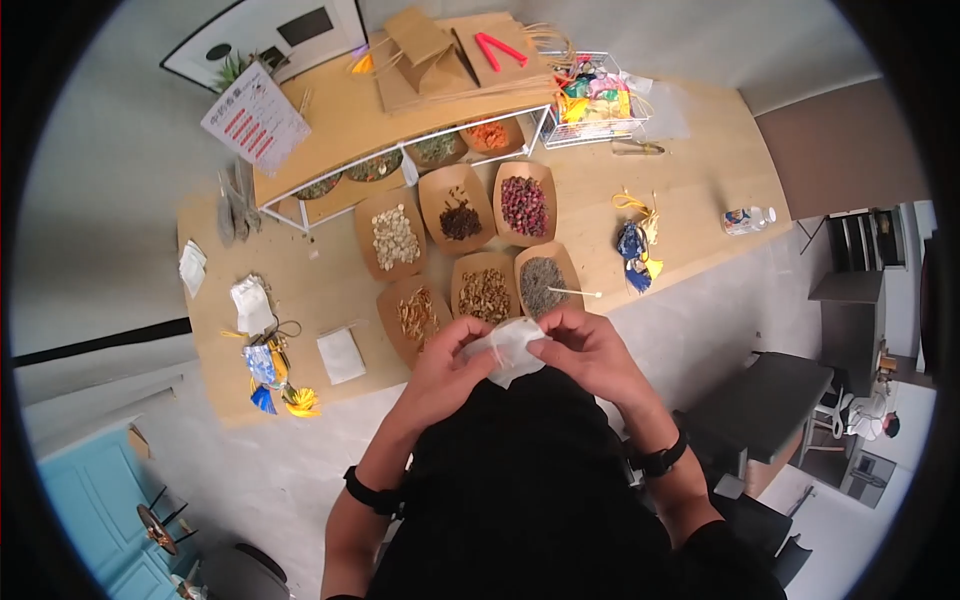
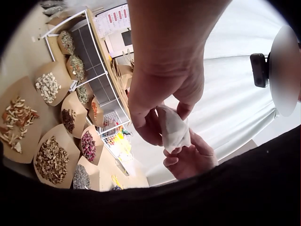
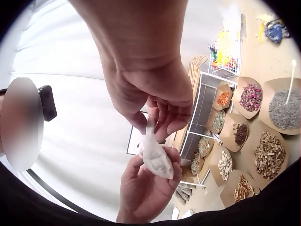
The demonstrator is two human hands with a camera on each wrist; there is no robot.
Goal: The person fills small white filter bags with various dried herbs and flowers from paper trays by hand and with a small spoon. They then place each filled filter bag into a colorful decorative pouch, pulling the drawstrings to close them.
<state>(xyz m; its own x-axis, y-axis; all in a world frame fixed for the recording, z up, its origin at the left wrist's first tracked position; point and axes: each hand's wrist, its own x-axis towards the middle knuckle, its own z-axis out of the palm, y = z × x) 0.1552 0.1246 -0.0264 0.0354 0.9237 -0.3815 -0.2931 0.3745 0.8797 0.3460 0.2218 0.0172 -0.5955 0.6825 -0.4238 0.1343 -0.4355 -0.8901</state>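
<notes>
Close to the person's body, both hands hold a small white mesh drawstring-style pouch (image 1: 512, 352) in front of the table's near edge. The left hand (image 1: 447, 372) pinches one side of it; the right hand (image 1: 590, 358) grips the other side between thumb and fingers. In the right wrist view the pouch (image 3: 156, 157) bulges at its lower part and narrows toward the right fingertips. Its lower part lies against the fingers of the left hand (image 3: 149, 186). Paper trays of dried brown pieces (image 1: 485, 296) and grey-purple buds (image 1: 543, 285) stand just beyond the hands.
More paper trays hold rosebuds (image 1: 524, 206), cloves (image 1: 460, 220) and white pieces (image 1: 395, 240). A white rack (image 1: 405, 160) stands behind. Flat white pouches (image 1: 342, 355) and tasselled sachets (image 1: 265, 362) lie left; a blue sachet (image 1: 632, 245), bottle (image 1: 749, 220) and wire basket (image 1: 598, 130) are right.
</notes>
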